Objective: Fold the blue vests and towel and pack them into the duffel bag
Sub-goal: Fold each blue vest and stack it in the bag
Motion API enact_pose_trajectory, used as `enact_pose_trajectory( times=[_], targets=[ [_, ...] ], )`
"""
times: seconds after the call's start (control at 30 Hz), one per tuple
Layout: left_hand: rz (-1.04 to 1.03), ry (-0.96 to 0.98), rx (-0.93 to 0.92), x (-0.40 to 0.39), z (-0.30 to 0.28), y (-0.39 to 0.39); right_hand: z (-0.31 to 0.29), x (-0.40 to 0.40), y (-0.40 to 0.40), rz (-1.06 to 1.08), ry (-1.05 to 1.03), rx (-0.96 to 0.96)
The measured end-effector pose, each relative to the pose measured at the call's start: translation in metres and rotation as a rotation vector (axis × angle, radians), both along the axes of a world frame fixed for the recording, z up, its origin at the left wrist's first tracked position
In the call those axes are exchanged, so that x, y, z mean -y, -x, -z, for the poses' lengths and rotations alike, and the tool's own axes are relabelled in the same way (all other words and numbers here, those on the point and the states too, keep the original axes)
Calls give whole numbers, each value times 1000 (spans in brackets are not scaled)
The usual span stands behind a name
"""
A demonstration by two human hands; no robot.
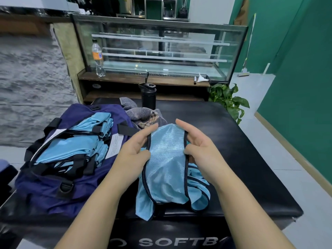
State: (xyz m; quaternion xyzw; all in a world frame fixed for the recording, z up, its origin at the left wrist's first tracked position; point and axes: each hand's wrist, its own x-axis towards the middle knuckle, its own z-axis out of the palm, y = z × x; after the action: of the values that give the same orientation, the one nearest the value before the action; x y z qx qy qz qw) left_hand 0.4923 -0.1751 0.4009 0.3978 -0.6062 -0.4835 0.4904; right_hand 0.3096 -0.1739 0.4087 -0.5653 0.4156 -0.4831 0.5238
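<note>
Our left hand (136, 148): forearm bare, reaching in from lower left, palm turned inward, thumb and fingers pinching a dark-trimmed edge of the blue vest (167, 169). Our right hand (195, 146): forearm bare, entering from lower right, index finger extended upward, remaining fingers curled in a grip on the opposite trimmed edge.

White lettering on the front of the black bench (233, 141) is cut off by a forearm at the bottom of the frame, reading only "SOFTB". The print on the white tag (115, 145) of the duffel bag (53, 198) is too small to read. The towel (143, 115), upper centre, lies partly hidden behind the lifted blue vest (167, 159), which also covers the fingertips of both hands.
</note>
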Motion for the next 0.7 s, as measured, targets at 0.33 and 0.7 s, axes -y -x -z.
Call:
enact_pose_trajectory(
  times=[0.33, 0.7],
  targets=[
    [-118, 51, 100, 1, 0, -3, 1, 0, 7, 139, 7, -200],
    [-285, 305, 540, 6, 3, -7, -7, -2, -1, 242, 210, -830]
  ],
)
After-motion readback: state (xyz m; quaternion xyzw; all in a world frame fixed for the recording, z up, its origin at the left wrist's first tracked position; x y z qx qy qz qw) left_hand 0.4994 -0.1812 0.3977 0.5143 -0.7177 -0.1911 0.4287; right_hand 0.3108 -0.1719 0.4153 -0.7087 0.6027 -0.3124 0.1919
